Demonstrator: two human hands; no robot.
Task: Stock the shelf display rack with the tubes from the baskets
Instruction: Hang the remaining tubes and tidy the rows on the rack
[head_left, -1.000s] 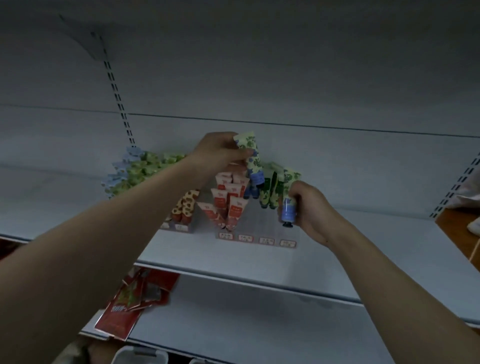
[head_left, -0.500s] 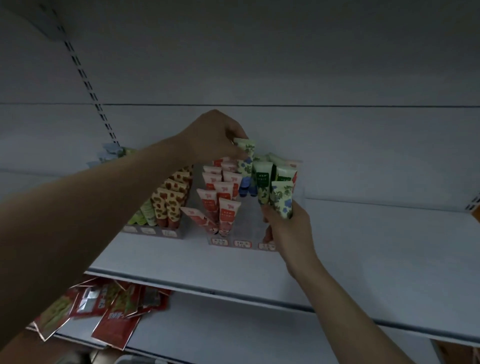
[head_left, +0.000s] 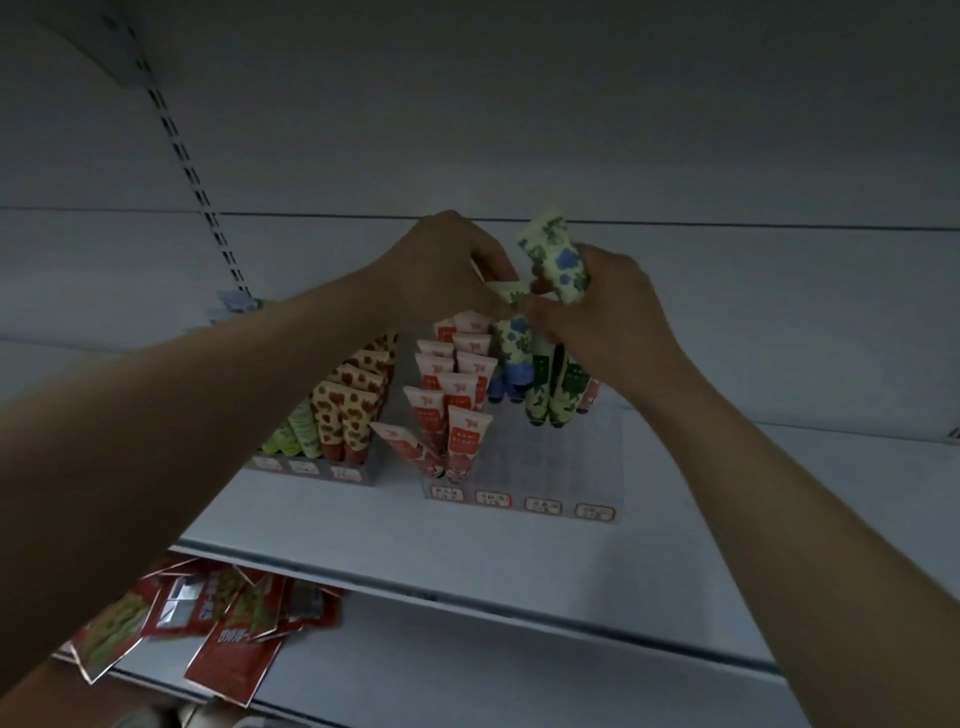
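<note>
A blue-flowered tube (head_left: 555, 258) is gripped, tilted near-upright, by the right hand (head_left: 597, 306); the rack (head_left: 524, 457) lies directly below. Another tube (head_left: 511, 312) is pinched by the left hand (head_left: 447, 270).

The small labels (head_left: 541, 505) along the rack's front are too blurred to read, and the red packets (head_left: 228, 629) below smear together, half hidden behind the left forearm.
</note>
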